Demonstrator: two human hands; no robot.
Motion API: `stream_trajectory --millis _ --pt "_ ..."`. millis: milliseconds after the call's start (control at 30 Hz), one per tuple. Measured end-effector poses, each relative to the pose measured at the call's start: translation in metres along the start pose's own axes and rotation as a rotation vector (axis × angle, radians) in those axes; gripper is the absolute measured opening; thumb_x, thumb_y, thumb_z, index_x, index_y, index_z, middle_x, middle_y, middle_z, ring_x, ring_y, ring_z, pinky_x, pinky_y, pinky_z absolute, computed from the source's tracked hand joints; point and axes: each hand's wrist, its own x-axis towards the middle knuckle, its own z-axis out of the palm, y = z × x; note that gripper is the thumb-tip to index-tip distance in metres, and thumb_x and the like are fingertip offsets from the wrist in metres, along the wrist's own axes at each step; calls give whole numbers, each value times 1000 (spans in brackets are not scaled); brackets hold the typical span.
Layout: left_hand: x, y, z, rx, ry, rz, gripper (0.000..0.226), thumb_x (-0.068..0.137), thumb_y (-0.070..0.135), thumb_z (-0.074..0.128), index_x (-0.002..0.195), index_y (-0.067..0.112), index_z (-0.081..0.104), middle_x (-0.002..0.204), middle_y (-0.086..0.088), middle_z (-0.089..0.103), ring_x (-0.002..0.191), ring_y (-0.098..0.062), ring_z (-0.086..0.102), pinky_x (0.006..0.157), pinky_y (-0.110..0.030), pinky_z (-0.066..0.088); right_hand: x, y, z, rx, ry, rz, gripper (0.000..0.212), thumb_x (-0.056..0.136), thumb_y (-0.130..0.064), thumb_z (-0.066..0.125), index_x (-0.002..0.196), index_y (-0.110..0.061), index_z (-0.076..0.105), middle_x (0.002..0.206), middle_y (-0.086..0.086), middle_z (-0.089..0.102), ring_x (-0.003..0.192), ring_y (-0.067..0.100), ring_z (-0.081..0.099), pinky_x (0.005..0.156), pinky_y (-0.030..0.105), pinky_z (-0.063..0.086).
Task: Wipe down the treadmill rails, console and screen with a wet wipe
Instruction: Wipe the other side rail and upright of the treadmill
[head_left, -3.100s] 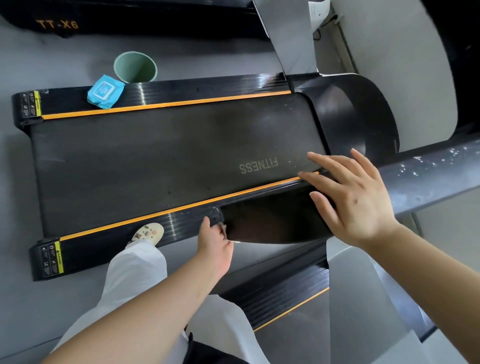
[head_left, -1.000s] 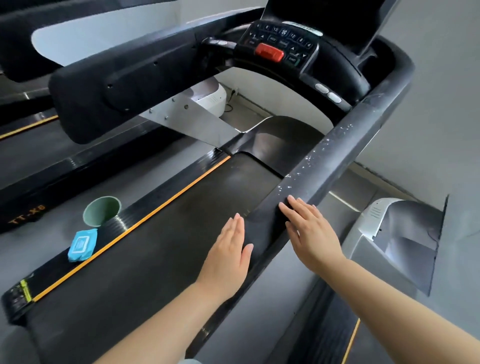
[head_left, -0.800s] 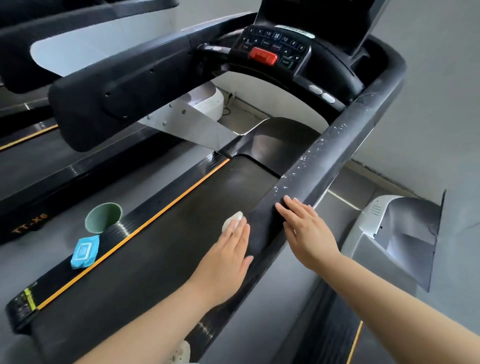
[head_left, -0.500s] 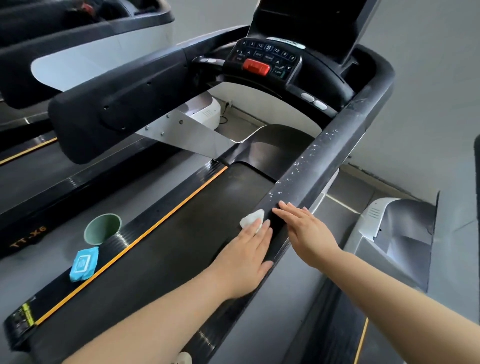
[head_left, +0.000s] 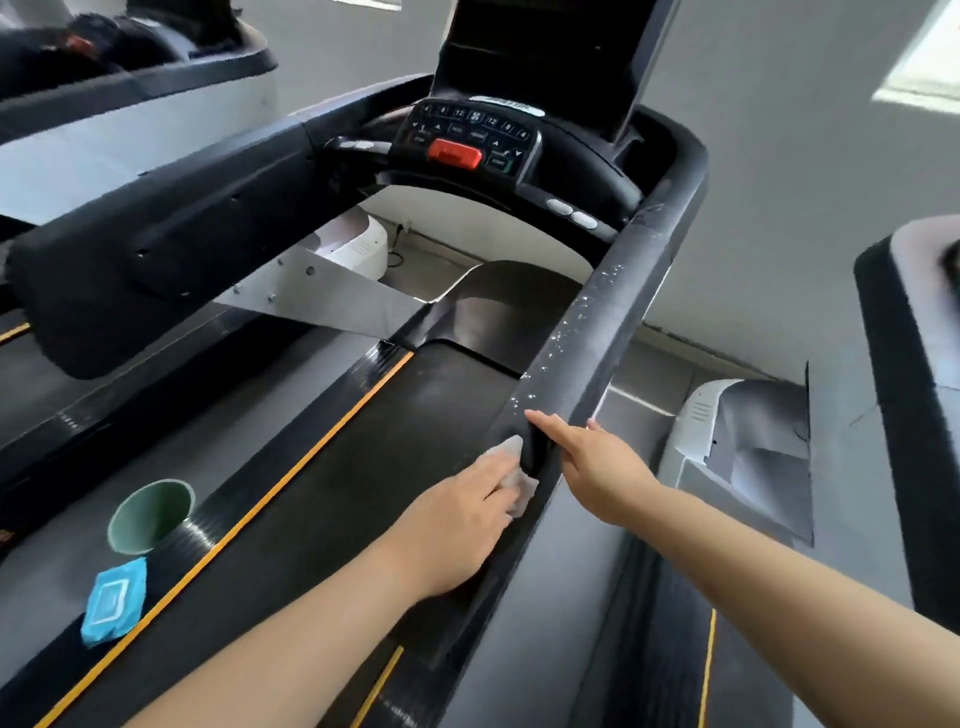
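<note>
The left hand (head_left: 457, 525) lies flat with straight fingers, pressing a crumpled white wet wipe (head_left: 517, 480) against the inner face of the right rail (head_left: 597, 338), and the wipe peeks out past the fingertips. The right hand (head_left: 597, 467) rests on top of the same rail just beside the wipe, its fingers stretched out and holding nothing. The rail is a long, rounded black bar with a matt, slightly grainy skin, speckled with small white flecks along its top edge ahead of the hands. It runs up to the console (head_left: 470, 140), a curved black panel with small round buttons and a wide red stop button (head_left: 454, 154), under the dark flat screen (head_left: 545, 57). The left rail (head_left: 156, 249) is a broad padded black arm across the belt. The belt (head_left: 363, 467) is dull black, edged by glossy ribbed side strips with thin orange lines. On the left side strip lies a soft blue wipes pack (head_left: 114, 603), and near it stands a pale green cup (head_left: 150, 517).
</note>
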Motion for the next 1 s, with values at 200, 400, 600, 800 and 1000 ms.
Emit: stream_trajectory --millis 200,400,600,800,1000 --pt "5 -45 -6 46 -52 295 51 89 33 28 119 17 65 129 -7 59 120 -18 55 97 -28 45 1 -24 9 46 69 280 68 93 0 22 149 -39 15 156 -8 24 140 24 30 115 28 12" --pt "52 -65 -19 -63 -185 298 51 102 27 25 150 11 15 158 -12 -6 145 -19 -4 116 -30 4 9 -46 9 59 94 436 68 90 1 25 149 -32 19 145 -2 46 127 18 47 117 29 6" --pt "31 -61 -6 -175 -150 238 55 100 30 29 150 13 16 157 -13 -6 145 -25 -4 118 -33 10 11 -69 9 150 117 512 62 96 -4 31 151 -30 15 146 1 43 132 18 40 114 28 15" --pt "24 -70 -13 -850 -208 106 58 93 1 37 146 19 22 138 14 30 124 6 34 100 1 18 -23 -109 60 277 474 370 53 94 -13 31 147 -14 31 152 -10 18 140 7 22 108 6 9" --pt "36 -91 -29 -983 -162 3 58 86 -12 38 119 36 37 122 25 36 119 5 41 104 -8 28 3 -107 56 10 278 427 78 82 -52 -4 151 -26 18 157 -13 16 144 7 18 116 35 12"
